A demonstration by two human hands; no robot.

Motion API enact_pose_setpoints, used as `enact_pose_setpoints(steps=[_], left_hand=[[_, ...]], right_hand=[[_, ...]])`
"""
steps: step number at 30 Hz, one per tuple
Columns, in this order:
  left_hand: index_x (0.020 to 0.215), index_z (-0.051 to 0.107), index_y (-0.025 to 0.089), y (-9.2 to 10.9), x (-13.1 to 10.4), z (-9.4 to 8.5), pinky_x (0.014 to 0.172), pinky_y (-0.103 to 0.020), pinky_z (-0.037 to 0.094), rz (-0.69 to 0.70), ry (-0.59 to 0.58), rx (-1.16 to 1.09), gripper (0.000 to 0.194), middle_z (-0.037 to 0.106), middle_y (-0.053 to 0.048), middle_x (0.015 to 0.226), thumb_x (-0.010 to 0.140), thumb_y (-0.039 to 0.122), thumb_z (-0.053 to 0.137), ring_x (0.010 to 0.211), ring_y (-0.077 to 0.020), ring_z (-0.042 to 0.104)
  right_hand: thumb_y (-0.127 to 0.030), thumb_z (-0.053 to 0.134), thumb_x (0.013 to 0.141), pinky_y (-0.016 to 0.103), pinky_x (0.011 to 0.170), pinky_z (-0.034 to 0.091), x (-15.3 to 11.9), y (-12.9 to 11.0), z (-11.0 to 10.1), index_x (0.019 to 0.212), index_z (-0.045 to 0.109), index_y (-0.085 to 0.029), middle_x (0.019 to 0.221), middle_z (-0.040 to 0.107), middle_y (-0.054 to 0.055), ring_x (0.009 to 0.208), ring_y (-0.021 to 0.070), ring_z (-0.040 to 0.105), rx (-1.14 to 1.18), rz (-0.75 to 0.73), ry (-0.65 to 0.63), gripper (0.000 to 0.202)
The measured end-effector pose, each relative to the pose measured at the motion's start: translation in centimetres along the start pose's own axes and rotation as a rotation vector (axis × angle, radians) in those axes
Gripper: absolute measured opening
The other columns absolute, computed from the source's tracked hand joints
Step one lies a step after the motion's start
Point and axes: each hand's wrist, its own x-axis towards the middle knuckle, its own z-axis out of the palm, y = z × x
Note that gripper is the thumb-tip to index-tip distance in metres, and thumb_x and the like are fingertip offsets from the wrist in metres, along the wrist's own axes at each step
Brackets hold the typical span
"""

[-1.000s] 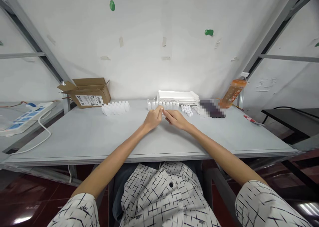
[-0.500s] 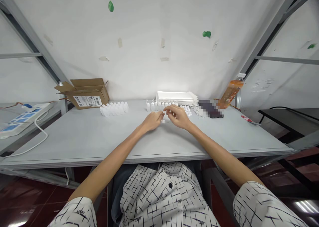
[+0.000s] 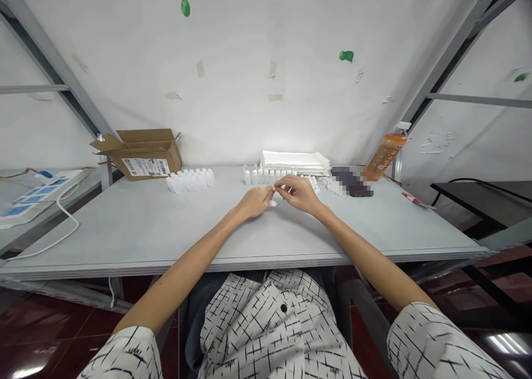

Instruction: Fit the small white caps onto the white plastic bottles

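Observation:
Near the middle of the grey table (image 3: 166,229), my left hand (image 3: 255,201) is closed round a small white piece (image 3: 273,203), part of which sticks out below the fingertips. My right hand (image 3: 298,193) meets it from the right, thumb and forefinger pinched together at the left fingertips; what they pinch is too small to make out. Just behind the hands stands a row of small white bottles (image 3: 254,176), some with a loop on top. Small white parts (image 3: 311,183) lie behind my right hand, partly hidden by it.
A cluster of translucent white pieces (image 3: 190,180) and an open cardboard box (image 3: 145,157) are at the left. White sheets (image 3: 293,162) are stacked by the wall. A dark, blurred-out item (image 3: 353,183) and an orange drink bottle (image 3: 386,153) stand at the right.
The fingers of my right hand have closed into a pinch at the left fingertips. The white piece below the hands shows a little more. Other things are unchanged.

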Motion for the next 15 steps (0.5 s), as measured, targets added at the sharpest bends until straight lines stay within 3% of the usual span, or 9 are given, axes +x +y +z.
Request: enact_pose_setpoints(steps=[11, 15], left_hand=[[0.083, 0.054, 0.018, -0.45, 0.18, 0.13, 0.066, -0.03, 0.037, 0.005, 0.017, -0.016, 0.036, 0.062, -0.004, 0.075, 0.102, 0.029, 0.026, 0.07, -0.0197, 0.057], [0.085, 0.056, 0.018, -0.28, 0.12, -0.09, 0.065, -0.03, 0.036, -0.004, 0.01, -0.001, 0.034, 0.064, -0.005, 0.078, 0.101, 0.028, 0.028, 0.072, -0.0203, 0.058]], right_hand=[[-0.047, 0.058, 0.091, 0.027, 0.053, 0.057, 0.2, 0.21, -0.24, 0.085, 0.072, -0.016, 0.085, 0.065, 0.007, 0.059, 0.0138, 0.066, 0.219, 0.189, -0.082, 0.035], [-0.043, 0.058, 0.092, 0.027, 0.054, 0.055, 0.23, 0.28, -0.38, 0.086, 0.072, -0.017, 0.085, 0.065, 0.007, 0.059, 0.0127, 0.064, 0.158, 0.169, -0.11, 0.031]])
